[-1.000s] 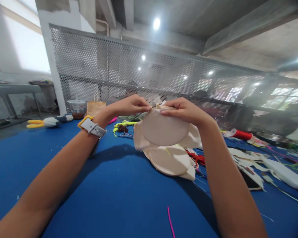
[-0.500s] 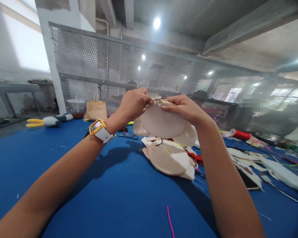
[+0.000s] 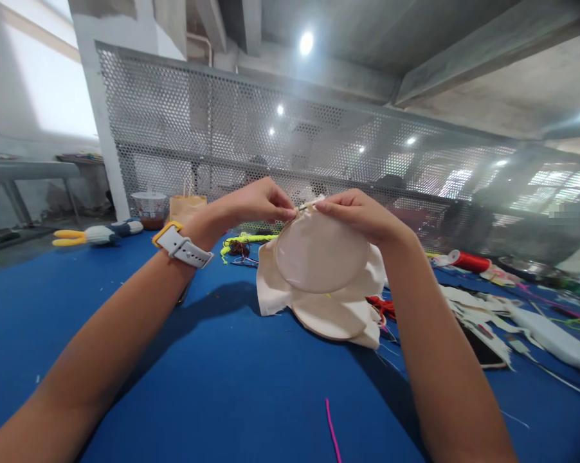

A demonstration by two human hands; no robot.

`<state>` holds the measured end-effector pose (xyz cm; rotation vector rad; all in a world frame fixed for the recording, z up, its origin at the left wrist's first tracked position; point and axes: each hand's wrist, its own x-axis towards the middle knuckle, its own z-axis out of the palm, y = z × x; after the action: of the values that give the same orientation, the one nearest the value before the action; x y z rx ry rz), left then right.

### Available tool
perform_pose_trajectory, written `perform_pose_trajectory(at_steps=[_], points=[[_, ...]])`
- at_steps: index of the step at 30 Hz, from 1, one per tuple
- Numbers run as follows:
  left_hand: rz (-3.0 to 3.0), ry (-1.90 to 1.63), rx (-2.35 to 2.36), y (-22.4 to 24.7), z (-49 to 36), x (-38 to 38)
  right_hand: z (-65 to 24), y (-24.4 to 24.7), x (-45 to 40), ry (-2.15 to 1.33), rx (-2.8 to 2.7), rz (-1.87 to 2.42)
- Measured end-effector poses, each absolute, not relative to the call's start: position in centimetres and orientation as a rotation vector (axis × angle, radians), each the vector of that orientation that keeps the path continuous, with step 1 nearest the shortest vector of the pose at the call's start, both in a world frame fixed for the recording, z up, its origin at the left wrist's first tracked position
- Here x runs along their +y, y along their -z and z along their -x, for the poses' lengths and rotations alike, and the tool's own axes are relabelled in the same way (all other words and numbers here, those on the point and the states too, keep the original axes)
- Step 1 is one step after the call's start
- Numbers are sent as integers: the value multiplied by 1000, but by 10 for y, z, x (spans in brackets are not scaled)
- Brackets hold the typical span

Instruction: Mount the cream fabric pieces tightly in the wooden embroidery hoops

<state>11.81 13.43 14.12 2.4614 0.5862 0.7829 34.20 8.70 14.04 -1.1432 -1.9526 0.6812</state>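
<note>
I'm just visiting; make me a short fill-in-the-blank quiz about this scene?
The left hand and right hand hold the fabric-covered embroidery hoop near its ____ edge.
The hand wearing the watch is the ____ one.
The colour wound on the spool is ____.

Missing words: top; left; red.

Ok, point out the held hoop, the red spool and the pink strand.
Held hoop (image 3: 323, 252), head view: middle of its stretched cloth.
Red spool (image 3: 471, 262), head view: its wound thread.
Pink strand (image 3: 332, 429), head view: middle of its visible length.
</note>
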Motion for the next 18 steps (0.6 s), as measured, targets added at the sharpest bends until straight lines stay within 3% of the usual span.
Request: perform_pose_trajectory(at_steps=[6, 13, 18], points=[[-2265, -864, 381, -132, -117, 148, -340, -138, 92, -759, -1730, 1073], [-2671, -1149, 272, -117, -124, 148, -337, -127, 86, -898, -2021, 1070], [-2724, -932, 389, -86, -105, 108, -314, -96, 51, -610, -2149, 1102]])
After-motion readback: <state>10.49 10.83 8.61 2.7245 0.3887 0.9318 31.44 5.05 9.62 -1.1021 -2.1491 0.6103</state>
